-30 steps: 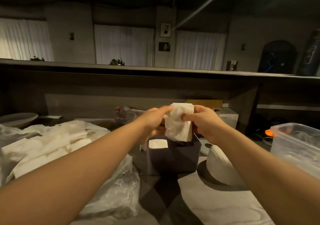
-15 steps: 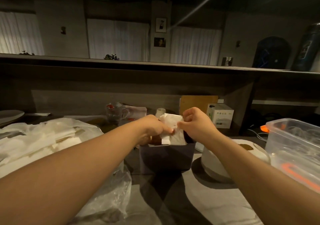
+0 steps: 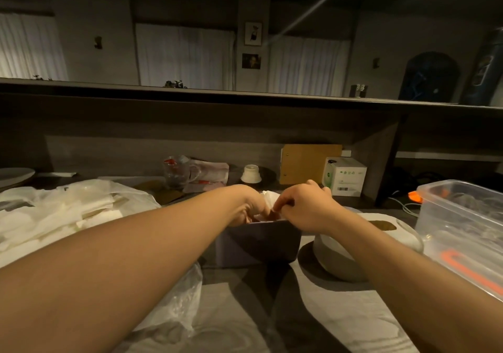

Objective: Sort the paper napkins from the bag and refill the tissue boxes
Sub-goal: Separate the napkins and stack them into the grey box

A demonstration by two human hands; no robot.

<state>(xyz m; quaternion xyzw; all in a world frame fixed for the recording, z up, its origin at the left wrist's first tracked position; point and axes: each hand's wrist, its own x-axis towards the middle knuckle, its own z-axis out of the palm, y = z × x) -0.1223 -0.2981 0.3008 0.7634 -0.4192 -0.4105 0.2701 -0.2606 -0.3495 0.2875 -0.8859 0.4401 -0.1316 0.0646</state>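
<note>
A dark square tissue box (image 3: 261,241) stands on the counter in the middle. Both hands are at its open top. My left hand (image 3: 251,205) dips into the box with fingers curled around a white napkin (image 3: 270,197). My right hand (image 3: 304,205) pinches the same napkin from the right; only the napkin's upper edge shows between the hands. At the left lies a clear plastic bag (image 3: 81,211) with several white napkins in it. To the right of the dark box sits a round white tissue box (image 3: 343,254) with a slot on top.
A clear plastic tub (image 3: 462,224) with an orange-trimmed lid stands at the right. Behind are a glass mug (image 3: 178,171), a small white box (image 3: 344,175), a brown board (image 3: 307,162) and a plate (image 3: 16,174) at far left. A shelf overhangs the counter.
Both hands have lowered the napkin from above the dark box down into its opening. Much less of the napkin shows now.
</note>
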